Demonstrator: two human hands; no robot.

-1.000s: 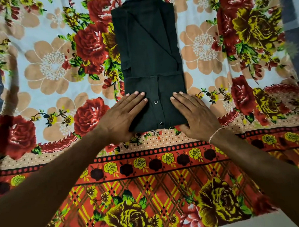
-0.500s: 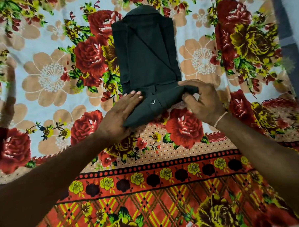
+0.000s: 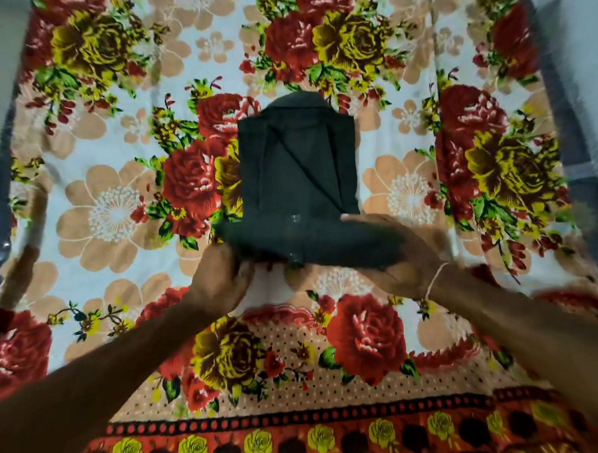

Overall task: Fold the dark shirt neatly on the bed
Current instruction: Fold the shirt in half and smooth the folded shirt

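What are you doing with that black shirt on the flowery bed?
A person is folding a dark shirt on a bed covered with a flowered bedsheet. The shirt is already folded into a narrow strip, collar end away from the person. The left hand and right hand each grip a side of the near end, which is lifted off the sheet, probably to be turned up over the rest. The final fold is not yet done.

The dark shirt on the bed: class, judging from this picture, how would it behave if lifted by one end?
Probably floppy: the dark shirt bends where the left hand and right hand raise its near end. Likely light, since fingers alone hold it up. It may unfold if lifted carelessly; its layers look loose.
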